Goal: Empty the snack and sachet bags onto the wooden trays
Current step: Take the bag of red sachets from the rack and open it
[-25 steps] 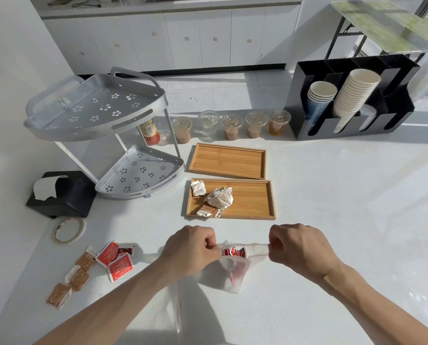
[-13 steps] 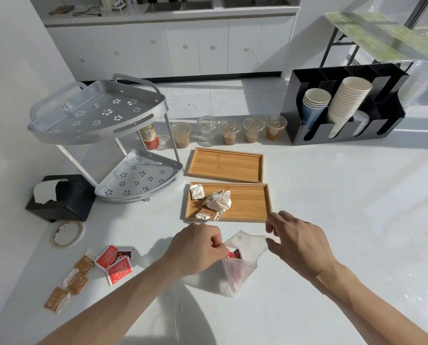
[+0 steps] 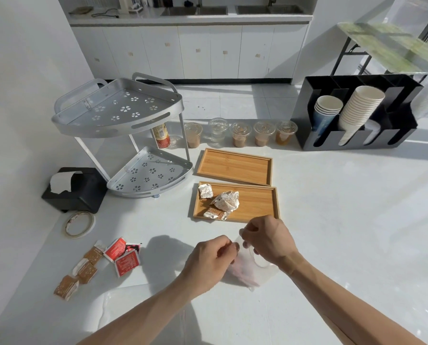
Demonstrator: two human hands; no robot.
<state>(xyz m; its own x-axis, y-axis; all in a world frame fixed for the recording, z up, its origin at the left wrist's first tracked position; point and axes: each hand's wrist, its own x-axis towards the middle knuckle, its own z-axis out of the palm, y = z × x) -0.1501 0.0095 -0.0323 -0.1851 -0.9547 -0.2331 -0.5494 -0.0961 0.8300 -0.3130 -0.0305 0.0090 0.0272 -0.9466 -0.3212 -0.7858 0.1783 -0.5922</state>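
Note:
Two wooden trays lie at the centre of the white counter. The far tray [image 3: 234, 166] is bare. The near tray [image 3: 255, 202] holds several wrapped snacks [image 3: 224, 201] at its left end. Just in front of it a clear plastic bag [image 3: 247, 271] with reddish sachets inside hangs between my hands. My left hand [image 3: 208, 262] pinches the bag's left rim. My right hand [image 3: 267, 239] pinches its right rim, close beside the left hand. Red and brown sachets [image 3: 103, 262] lie loose on the counter to the left.
A silver two-tier corner rack [image 3: 123, 135] stands at the left, with a black tissue box [image 3: 73, 189] and a tape roll [image 3: 79, 224] beside it. Lidded drink cups [image 3: 240, 133] line the back. A black cup holder [image 3: 357, 113] stands back right. An empty clear bag [image 3: 133, 305] lies near my left forearm.
My hands were apart, stretching the bag's mouth. My right hand let go for a moment, then moved left and took the rim again next to my left hand.

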